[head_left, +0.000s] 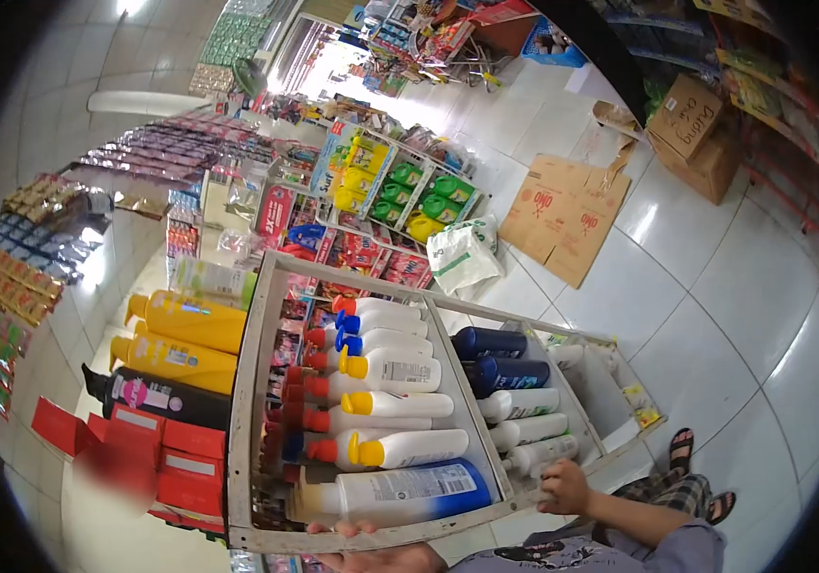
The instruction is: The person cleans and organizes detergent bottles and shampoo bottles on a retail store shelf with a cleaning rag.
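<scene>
The open face of the shelf unit [240, 458] admits a hand, but closely packed white bottles [409, 406] leave only narrow gaps, and a divider [460, 384] blocks sideways passage. Open floor [696, 334] stretches beside the flattened cardboard [567, 215].

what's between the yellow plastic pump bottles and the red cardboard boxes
A black bottle with a pink round patch sits between them, in the head view.

Right hand [563, 487] curled, forearm [627, 516] bare, left hand [381, 556] low, fingers [345, 528] bent
</scene>
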Demonstrator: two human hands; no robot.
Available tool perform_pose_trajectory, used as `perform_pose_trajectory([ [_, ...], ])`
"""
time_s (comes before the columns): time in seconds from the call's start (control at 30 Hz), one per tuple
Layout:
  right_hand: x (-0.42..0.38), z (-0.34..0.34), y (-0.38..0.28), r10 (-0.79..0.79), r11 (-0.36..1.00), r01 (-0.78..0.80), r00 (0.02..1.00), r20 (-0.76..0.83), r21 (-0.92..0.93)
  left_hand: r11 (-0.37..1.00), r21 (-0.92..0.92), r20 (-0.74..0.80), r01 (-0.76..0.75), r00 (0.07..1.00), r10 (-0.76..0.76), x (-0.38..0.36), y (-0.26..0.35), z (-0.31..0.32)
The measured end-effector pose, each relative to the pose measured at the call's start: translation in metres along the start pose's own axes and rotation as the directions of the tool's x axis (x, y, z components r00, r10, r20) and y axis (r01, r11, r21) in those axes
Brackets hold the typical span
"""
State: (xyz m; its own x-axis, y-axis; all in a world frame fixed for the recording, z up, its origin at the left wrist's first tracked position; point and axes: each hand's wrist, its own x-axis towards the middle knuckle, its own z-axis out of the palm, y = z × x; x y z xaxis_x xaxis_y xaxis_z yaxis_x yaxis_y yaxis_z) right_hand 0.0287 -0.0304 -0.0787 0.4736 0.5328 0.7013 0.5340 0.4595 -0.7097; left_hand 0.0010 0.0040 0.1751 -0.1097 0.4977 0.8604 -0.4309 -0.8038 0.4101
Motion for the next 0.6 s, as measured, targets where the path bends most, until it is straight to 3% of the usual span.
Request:
perform_pose_trajectory([
  [0.07,-0.008,0.006,0.012,0.008,0.997,0.002,0.991,-0.134,0.075,0.988,0.136,0.01,-0.068,0.998,0.067,-0.002,-0.002,0.0],
  [0.1,-0.01,0.009,0.013,0.006,0.998,0.003,0.99,-0.144,0.067,0.99,0.124,0.015,-0.066,0.998,0.065,-0.003,-0.002,0.001],
  [0.17,0.003,0.009,0.002,-0.042,0.995,0.056,0.985,-0.165,0.079,0.997,-0.072,0.013,-0.035,0.999,0.036,-0.002,0.0,0.01],
  [0.27,0.038,0.006,-0.03,-0.12,0.979,0.152,0.967,-0.226,0.132,0.999,-0.03,0.017,-0.015,1.0,0.015,-0.003,0.002,0.009],
  [0.5,0.07,-0.008,-0.067,-0.083,0.996,0.078,0.982,-0.168,-0.038,1.0,-0.002,0.044,0.009,0.999,-0.009,-0.002,0.0,0.004],
  [0.6,0.08,-0.011,-0.078,-0.138,0.99,0.13,0.98,-0.144,-0.064,1.0,-0.001,0.051,0.014,0.999,-0.014,0.001,0.0,0.001],
])
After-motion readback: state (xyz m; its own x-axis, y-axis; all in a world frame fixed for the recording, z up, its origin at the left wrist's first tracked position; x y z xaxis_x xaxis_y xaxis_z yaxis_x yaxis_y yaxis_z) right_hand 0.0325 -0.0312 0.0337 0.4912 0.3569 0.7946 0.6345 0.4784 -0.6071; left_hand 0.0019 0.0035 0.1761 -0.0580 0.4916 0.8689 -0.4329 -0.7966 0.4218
